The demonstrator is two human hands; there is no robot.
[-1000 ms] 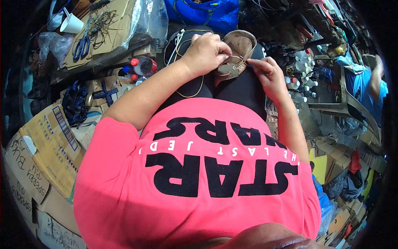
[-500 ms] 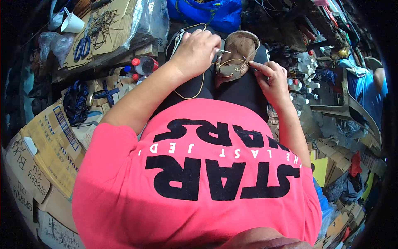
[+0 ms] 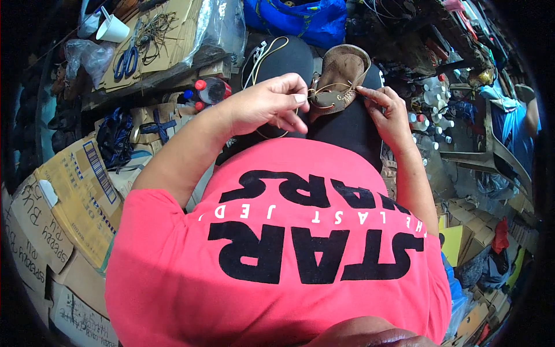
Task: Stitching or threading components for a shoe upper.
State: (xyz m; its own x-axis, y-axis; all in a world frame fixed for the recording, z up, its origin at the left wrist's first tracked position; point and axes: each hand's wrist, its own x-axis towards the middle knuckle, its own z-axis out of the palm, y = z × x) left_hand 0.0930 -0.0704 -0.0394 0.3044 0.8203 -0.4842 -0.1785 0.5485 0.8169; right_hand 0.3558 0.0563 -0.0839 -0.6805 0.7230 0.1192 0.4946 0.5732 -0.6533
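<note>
A brown moccasin-style shoe (image 3: 341,69) rests upright across my right thigh, its opening facing away from me. Thin tan lace (image 3: 324,89) crosses its front and stitched edge. At the shoe's right side, my right hand (image 3: 386,110) pinches the edge where the lace passes, between thumb and forefinger. My left hand (image 3: 277,107) hovers left of the shoe toe, over my lap, with thumb and forefinger closed together; what they hold is too small to make out. Loops of pale cord (image 3: 267,51) lie over my left thigh and run under that hand.
Blue-handled scissors (image 3: 126,62), a white cup (image 3: 113,29) and cut strands lie on cardboard at left. Red-capped bottles (image 3: 213,89) stand below it. A blue bag (image 3: 298,23) sits beyond my knees. White bottles (image 3: 433,104) and an upturned chair (image 3: 491,156) are at right.
My left hand has drawn back toward my body, away from the shoe's opening; the thin pale tool it held is out of sight. My right hand stays at the shoe's edge.
</note>
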